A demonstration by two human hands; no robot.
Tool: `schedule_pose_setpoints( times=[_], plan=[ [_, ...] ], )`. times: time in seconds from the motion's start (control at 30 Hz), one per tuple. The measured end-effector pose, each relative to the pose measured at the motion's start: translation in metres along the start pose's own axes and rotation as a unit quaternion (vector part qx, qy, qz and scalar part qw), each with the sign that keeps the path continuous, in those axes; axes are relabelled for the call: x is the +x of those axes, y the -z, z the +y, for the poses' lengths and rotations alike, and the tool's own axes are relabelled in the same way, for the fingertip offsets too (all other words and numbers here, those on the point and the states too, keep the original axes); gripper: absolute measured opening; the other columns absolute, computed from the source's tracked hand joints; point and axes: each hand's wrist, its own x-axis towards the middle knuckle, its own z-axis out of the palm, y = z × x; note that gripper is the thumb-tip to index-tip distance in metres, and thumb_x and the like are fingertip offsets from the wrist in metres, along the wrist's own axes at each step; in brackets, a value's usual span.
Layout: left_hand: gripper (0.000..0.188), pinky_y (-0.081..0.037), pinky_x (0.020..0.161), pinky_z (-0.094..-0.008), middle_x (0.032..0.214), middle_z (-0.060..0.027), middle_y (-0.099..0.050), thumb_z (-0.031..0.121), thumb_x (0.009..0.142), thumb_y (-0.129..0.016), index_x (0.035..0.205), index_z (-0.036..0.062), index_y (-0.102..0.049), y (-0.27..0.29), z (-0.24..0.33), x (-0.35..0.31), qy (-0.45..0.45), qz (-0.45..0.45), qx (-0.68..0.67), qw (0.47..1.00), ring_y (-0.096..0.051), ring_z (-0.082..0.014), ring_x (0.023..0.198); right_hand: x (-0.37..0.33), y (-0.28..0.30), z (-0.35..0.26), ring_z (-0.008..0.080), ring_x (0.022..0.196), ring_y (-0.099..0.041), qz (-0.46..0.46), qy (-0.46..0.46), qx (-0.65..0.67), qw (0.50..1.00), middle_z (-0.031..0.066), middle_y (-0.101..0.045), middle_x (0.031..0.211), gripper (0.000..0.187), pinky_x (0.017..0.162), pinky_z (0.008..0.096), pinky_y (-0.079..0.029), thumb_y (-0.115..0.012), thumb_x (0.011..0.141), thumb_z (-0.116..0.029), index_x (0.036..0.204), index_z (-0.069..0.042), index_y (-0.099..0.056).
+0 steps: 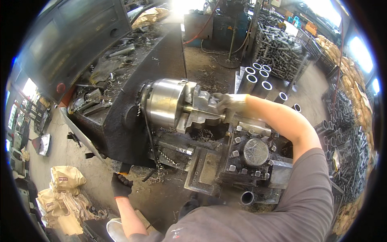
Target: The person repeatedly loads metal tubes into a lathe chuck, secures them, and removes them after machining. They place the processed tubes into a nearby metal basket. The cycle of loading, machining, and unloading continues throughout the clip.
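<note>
A lathe with a shiny steel chuck (165,103) fills the middle, its large stepped jaws (203,103) facing right. Against the outer end of these jaws is my right hand (230,102), in a pale grey glove. Its fingers are smeared by motion, so I cannot see whether they hold anything. Among the jaws a thin brass-coloured rod or edge (188,109) shows. Down at the left, below the headstock (135,137), my left hand (122,186) in a black glove is closed round the end of a dark lever (125,167) with an orange patch.
Close to my right forearm is the tool post (255,152) with several square-headed bolts. Metal tubes (248,82) stand upright beyond it. A wire cage (280,48) holds many small metal parts. Paper sacks (66,201) lie at lower left. Chips hang beneath the chuck.
</note>
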Motion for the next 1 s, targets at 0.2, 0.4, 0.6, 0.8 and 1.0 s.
schedule_pose_setpoints(
  times=[0.2,0.4,0.6,0.8,1.0],
  plan=[
    [0.042,-0.054,0.08,-0.0504,0.077,-0.0057,-0.062,0.053,0.108,-0.057,0.096,0.0133,-0.066,0.029,-0.001,0.036,-0.074,-0.087,0.135,0.984,-0.061,-0.0224,0.067,-0.024,0.015,0.118,0.0392,0.091,-0.076,0.057,0.044,-0.523,0.849,0.0235,-0.076,0.112,0.044,0.08,0.0467,-0.06,-0.074,0.081,-0.019,0.121,-0.002,-0.068],
    [0.048,-0.055,0.099,-0.0483,0.124,-0.0198,-0.074,0.041,0.105,-0.068,0.134,0.0016,-0.067,-0.095,0.071,-0.114,-0.691,0.167,0.383,0.59,-0.07,-0.039,0.115,-0.14,0.015,0.156,0.0398,0.081,-0.078,0.387,0.036,-0.325,0.862,0.024,-0.078,0.087,0.033,0.077,0.0462,-0.062,-0.081,0.078,-0.028,0.097,-0.002,-0.08],
    [0.061,-0.056,0.096,-0.0541,0.132,-0.0188,-0.074,0.042,0.107,-0.052,0.16,0.0143,-0.043,-0.319,0.238,-0.114,-0.702,0.17,0.578,0.38,-0.073,-0.0422,0.111,-0.242,-0.037,0.13,0.0133,0.084,-0.075,0.663,0.173,-0.051,0.727,0.0077,-0.081,0.095,0.028,0.077,0.0306,-0.058,-0.081,0.091,-0.014,0.114,0.003,-0.078],
    [0.067,-0.052,0.106,-0.0503,0.151,-0.0221,-0.062,0.052,0.108,-0.05,0.166,0.0219,-0.036,-0.366,0.259,-0.126,-0.621,0.144,0.622,0.454,-0.065,-0.0446,0.131,-0.323,-0.121,0.095,0.0145,0.091,-0.069,0.679,0.295,0.119,0.661,0.0127,-0.076,0.113,0.033,0.075,0.0264,-0.055,-0.072,0.096,-0.011,0.124,0.005,-0.068],
    [0.021,-0.053,0.091,-0.034,0.114,-0.0073,-0.069,-0.003,0.097,-0.069,0.118,-0.0019,-0.066,-0.218,0.048,-0.224,-0.637,-0.425,0.244,0.595,-0.066,-0.0182,0.105,-0.369,-0.171,0.061,0.0208,0.079,-0.072,0.518,0.41,-0.08,0.747,0.0196,-0.076,0.112,0.042,0.062,0.0312,-0.061,-0.068,0.092,-0.014,0.128,0.008,-0.066]
  ],
)
